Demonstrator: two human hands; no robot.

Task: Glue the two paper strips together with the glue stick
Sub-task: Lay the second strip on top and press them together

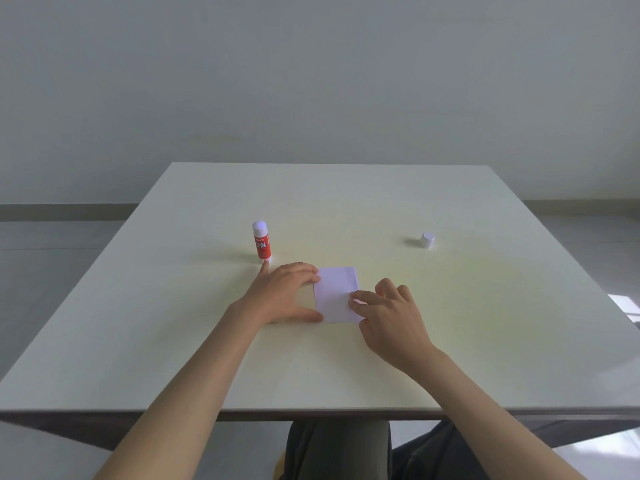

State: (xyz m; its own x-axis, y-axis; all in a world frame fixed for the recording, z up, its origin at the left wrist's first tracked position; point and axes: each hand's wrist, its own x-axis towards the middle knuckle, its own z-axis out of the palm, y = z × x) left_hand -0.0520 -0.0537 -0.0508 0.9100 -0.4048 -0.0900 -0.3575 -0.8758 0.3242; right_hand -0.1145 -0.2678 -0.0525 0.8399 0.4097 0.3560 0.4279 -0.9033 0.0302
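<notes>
Both my hands press flat on the white paper [335, 293] at mid-table, its long axis running away from me: left hand [284, 295] spread on its left edge, right hand [388, 311] fingertips on its near-right corner, neither gripping. Uncapped glue stick [261, 240] stands upright just beyond my left hand; its cap [427, 240] sits well apart, far right on the table [485, 323].

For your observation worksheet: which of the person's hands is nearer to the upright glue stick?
Left. The left hand lies just in front of the glue stick, one fingertip almost at its base. The right hand is farther right, across the paper.
</notes>
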